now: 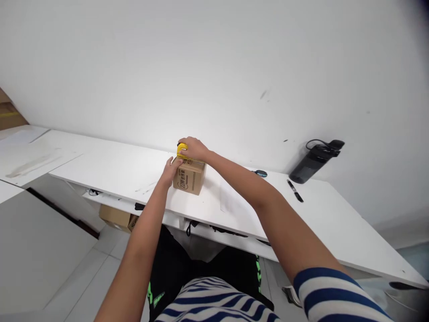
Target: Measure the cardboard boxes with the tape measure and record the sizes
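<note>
A small brown cardboard box (190, 178) with dark printing stands on the white table. My right hand (194, 148) is closed round a yellow tape measure (182, 150) at the box's top, near its left end. Against the upper left corner of the box rests my left hand (171, 170), its fingers reaching the top edge beside the tape measure. What the left fingertips grip is partly hidden. A short stretch of yellow blade seems to lie along the box top under my right hand.
A black bottle (310, 162) leans by the wall at the right, with a black marker (295, 191) before it. Behind my right forearm lies a dark object (259, 173). Under the white table (110, 165) are a shelf with black items and another cardboard box (115, 215).
</note>
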The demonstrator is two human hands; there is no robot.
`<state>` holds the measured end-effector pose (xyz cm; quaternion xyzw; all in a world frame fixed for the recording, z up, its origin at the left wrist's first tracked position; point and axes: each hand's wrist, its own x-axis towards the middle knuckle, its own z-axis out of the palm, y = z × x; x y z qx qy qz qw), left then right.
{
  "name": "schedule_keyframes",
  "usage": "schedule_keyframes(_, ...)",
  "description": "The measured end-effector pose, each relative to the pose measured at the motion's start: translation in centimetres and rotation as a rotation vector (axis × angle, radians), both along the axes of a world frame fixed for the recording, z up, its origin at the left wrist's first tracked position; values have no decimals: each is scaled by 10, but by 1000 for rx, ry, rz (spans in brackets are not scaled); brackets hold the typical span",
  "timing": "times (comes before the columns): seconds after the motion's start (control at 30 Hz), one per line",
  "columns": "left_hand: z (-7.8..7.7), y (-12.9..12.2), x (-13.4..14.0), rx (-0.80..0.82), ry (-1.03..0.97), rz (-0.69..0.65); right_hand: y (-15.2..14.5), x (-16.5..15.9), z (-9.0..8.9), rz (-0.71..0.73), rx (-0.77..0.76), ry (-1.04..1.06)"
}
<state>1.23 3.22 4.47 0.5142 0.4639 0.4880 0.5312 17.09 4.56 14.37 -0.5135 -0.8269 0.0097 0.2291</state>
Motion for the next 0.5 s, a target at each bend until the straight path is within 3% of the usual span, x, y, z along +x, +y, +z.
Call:
schedule_keyframes(0.13, 1, 3, -4, -63, -5, 17, 10, -18, -1, 2, -15, -117)
schedule_keyframes(0.27, -1, 10, -5, 24, -45, -14, 9, -12, 4, 5, -71, -200)
schedule_keyframes(0.5, -9, 29, -3, 231, 6, -172, -39, 36, 6, -130, -150, -225)
